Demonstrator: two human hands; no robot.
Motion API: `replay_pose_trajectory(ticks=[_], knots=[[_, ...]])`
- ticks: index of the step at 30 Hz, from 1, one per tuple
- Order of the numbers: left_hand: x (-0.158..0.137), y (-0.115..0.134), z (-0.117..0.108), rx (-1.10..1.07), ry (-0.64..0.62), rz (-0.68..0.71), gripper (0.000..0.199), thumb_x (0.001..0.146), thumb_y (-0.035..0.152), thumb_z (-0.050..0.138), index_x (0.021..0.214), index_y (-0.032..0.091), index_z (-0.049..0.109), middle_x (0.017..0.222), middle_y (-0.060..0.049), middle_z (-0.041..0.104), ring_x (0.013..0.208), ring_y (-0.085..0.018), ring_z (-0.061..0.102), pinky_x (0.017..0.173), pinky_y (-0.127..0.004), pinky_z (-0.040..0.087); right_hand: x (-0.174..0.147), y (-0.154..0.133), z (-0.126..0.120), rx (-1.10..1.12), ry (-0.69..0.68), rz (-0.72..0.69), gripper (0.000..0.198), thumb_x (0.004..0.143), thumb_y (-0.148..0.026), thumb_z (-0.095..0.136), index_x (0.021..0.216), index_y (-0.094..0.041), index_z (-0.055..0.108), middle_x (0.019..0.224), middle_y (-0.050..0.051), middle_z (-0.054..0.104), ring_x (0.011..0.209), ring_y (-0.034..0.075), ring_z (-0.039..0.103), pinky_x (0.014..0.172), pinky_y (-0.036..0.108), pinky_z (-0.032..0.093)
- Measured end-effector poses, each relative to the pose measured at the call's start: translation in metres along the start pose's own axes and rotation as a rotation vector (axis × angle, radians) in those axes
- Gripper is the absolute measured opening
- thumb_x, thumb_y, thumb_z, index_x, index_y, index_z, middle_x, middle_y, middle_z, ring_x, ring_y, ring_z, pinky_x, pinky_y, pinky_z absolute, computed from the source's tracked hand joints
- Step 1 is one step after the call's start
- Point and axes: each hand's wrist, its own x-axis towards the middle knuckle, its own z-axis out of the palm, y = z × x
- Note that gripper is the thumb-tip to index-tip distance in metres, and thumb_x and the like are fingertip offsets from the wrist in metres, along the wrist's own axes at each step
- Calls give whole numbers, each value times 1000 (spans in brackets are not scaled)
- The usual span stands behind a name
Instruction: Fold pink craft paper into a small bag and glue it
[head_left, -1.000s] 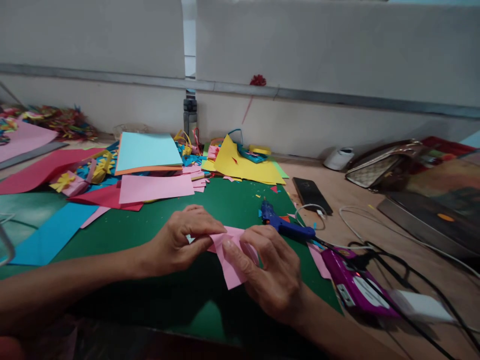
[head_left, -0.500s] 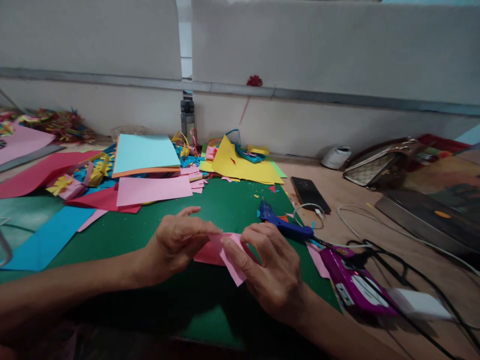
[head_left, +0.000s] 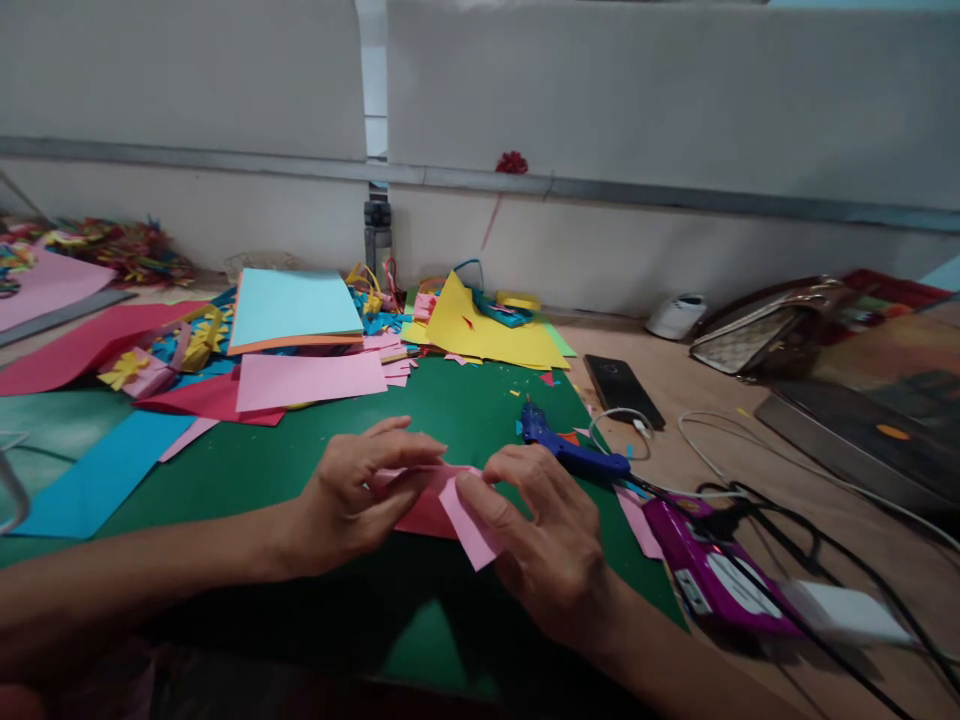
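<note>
The folded pink sheet [head_left: 468, 522] is matt paper, the blue glue gun [head_left: 576, 456] smooth plastic.

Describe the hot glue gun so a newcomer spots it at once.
Start at the green tabletop and follow its right edge, where it meets the brown surface. Just beyond the person's right hand, the hot glue gun lies at that edge, nozzle pointing away. Its dark blue, pistol-like body sets it apart from the flat black phone and boxy purple power strip nearby.
</note>
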Motion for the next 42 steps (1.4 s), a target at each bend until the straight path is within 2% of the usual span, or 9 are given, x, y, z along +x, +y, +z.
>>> replay_pose_trajectory(ticks=[6, 19, 23, 26, 29, 31, 33, 36, 42], knots=[[-1, 4, 2, 20, 27, -7, 18, 79, 15, 60, 97, 14, 60, 74, -1, 71, 65, -10, 67, 93, -31, 48, 0, -3, -3, -76, -3, 12, 20, 78, -7, 43, 92, -10, 58, 80, 9, 56, 82, 20, 52, 78, 41, 43], [-5, 7, 9, 168, 59, 211, 26, 78, 20, 62, 101, 11, 55, 84, -6, 71, 76, -13, 67, 97, -34, 41, 1, -5, -4, -179, -14, 57, 20, 81, -11, 40, 87, -13, 60, 76, 7, 61, 79, 19, 55, 84, 42, 37], [0, 8, 11, 198, 79, 166, 24, 78, 15, 61, 101, 13, 54, 73, 0, 71, 63, -9, 65, 96, -33, 40, 3, -8, -2, -196, -18, 48, 21, 82, -10, 40, 88, -13, 59, 75, 7, 62, 79, 20, 56, 84, 43, 36], [2, 7, 9, 180, 88, 137, 23, 79, 12, 59, 101, 15, 54, 72, 1, 71, 64, -9, 65, 95, -33, 40, 3, -10, -2, -183, -5, 50, 19, 82, -13, 44, 96, -11, 57, 79, 8, 63, 82, 21, 57, 87, 45, 34], [4, 3, 5, 148, 97, 148, 27, 78, 9, 58, 103, 16, 54, 73, 1, 71, 66, -10, 65, 95, -34, 39, 2, -12, -4, -82, 40, 56, 36, 84, -37, 48, 106, -9, 52, 86, 11, 63, 89, 25, 58, 92, 49, 30], [5, 0, 2, 115, 87, 164, 28, 78, 8, 58, 104, 16, 53, 74, 1, 71, 65, -9, 64, 96, -34, 38, 1, -12, -6, 25, 54, 122, 48, 86, -50, 38, 109, -10, 50, 92, 13, 63, 95, 26, 57, 95, 50, 28], [5, -2, 0, 92, 64, 181, 26, 78, 7, 57, 102, 16, 54, 74, 0, 71, 66, -9, 64, 97, -34, 36, 1, -9, -6, 102, 48, 223, 41, 89, -46, 36, 109, -13, 51, 95, 11, 63, 97, 24, 57, 96, 48, 29], [5, -2, -2, 93, 25, 204, 21, 80, 7, 53, 99, 16, 54, 75, 0, 71, 68, -9, 64, 99, -32, 34, 2, -4, -4, 208, 15, 319, 21, 86, -31, 48, 100, -18, 56, 92, 7, 64, 93, 20, 58, 92, 42, 35], [2, -2, -4, 72, -94, 189, 12, 85, 13, 49, 93, 16, 57, 78, -1, 70, 73, -10, 65, 98, -31, 36, 5, -1, 0, 435, -36, 335, 8, 83, -21, 54, 88, -20, 60, 83, 3, 63, 83, 16, 59, 83, 38, 41]])
